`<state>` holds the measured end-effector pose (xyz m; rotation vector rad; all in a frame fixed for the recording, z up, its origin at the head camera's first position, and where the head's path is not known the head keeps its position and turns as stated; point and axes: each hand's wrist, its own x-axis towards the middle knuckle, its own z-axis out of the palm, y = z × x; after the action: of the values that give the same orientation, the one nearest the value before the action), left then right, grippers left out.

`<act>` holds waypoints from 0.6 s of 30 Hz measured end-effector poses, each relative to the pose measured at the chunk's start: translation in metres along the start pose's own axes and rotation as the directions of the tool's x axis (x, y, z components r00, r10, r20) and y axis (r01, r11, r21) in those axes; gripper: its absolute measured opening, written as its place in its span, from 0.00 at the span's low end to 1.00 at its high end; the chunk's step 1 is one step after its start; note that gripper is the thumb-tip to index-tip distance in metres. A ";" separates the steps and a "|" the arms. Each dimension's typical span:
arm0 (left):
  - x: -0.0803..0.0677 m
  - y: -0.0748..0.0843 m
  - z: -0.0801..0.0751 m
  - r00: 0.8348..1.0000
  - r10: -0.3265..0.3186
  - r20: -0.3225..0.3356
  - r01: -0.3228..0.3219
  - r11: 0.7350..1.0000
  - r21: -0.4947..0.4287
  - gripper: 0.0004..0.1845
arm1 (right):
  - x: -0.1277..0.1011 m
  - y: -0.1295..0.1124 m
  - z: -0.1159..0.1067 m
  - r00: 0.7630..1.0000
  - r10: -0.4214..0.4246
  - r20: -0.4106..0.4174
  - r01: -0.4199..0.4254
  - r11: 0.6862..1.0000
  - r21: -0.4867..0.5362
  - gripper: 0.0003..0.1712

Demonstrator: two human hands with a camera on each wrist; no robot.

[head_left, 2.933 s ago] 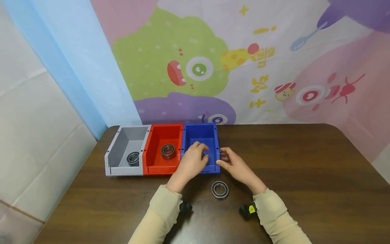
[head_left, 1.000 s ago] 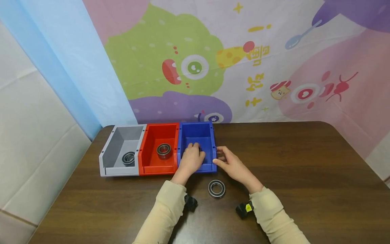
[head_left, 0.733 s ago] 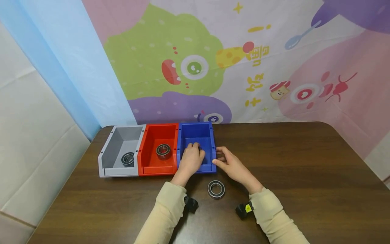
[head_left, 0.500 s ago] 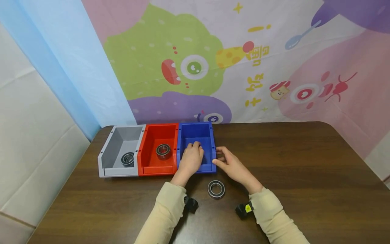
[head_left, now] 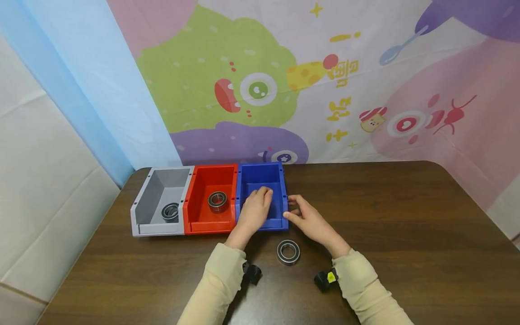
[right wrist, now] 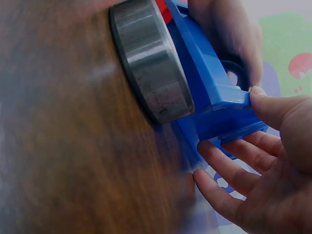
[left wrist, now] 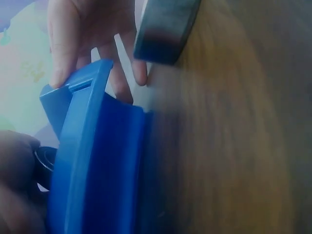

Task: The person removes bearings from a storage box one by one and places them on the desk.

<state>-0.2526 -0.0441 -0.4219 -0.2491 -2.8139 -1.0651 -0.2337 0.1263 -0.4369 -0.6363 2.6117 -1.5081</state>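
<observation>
My left hand (head_left: 255, 210) is inside the blue bin (head_left: 264, 174), its fingers curled down over a bearing. The head view hides that bearing behind the hand; in the left wrist view a dark piece of the bearing (left wrist: 45, 157) shows beside the fingers, past the bin's front lip. My right hand (head_left: 310, 220) holds the bin's right front corner, thumb on the rim and the other fingers spread along the outer side wall. A loose steel bearing (head_left: 289, 263) lies flat on the table just in front of the blue bin; it looms large in the right wrist view.
Left of the blue bin a red bin (head_left: 209, 227) and a grey bin (head_left: 160, 229) stand in a row. A stack of bearings (head_left: 218, 207) sits in the red one, and bearings (head_left: 169, 218) lie in the grey one. A printed curtain (head_left: 345, 135) hangs behind the brown table (head_left: 386, 234).
My left hand came down into the blue bin, and its thumb and fingers closed together. In the last half second it rose slightly. The right hand stays at the bin's corner.
</observation>
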 end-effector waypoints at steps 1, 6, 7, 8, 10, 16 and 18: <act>0.000 0.001 -0.002 1.000 0.001 -0.001 -0.001 1.000 -0.020 0.20 | 0.000 0.000 0.000 1.000 0.002 0.000 -0.002 1.000 0.002 0.25; -0.002 0.007 -0.013 1.000 0.023 -0.005 -0.024 0.998 -0.064 0.21 | 0.000 0.001 0.000 1.000 0.003 0.006 -0.003 1.000 0.015 0.25; -0.003 0.009 -0.015 0.999 0.033 -0.003 -0.033 0.997 -0.066 0.21 | 0.000 0.001 0.000 1.000 0.003 0.006 -0.003 1.000 0.016 0.25; -0.003 0.010 -0.017 0.999 0.044 0.003 -0.043 0.997 -0.068 0.21 | 0.000 0.001 0.000 1.000 0.002 0.006 -0.002 1.000 0.018 0.25; -0.005 0.013 -0.021 0.998 0.063 0.020 -0.062 0.995 -0.079 0.21 | 0.000 0.001 0.000 1.000 0.004 0.006 -0.004 1.000 0.018 0.25; -0.014 0.015 -0.029 0.994 0.090 0.066 -0.082 0.990 -0.114 0.22 | -0.001 -0.002 0.000 1.000 0.021 0.005 -0.021 1.000 0.009 0.25; -0.017 0.015 -0.031 0.994 0.092 0.064 -0.083 0.988 -0.130 0.21 | -0.001 -0.002 0.000 1.000 0.020 0.005 -0.020 1.000 0.009 0.25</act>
<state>-0.2313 -0.0557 -0.3916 -0.4269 -2.7692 -1.2404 -0.2325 0.1259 -0.4349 -0.6108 2.5990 -1.5099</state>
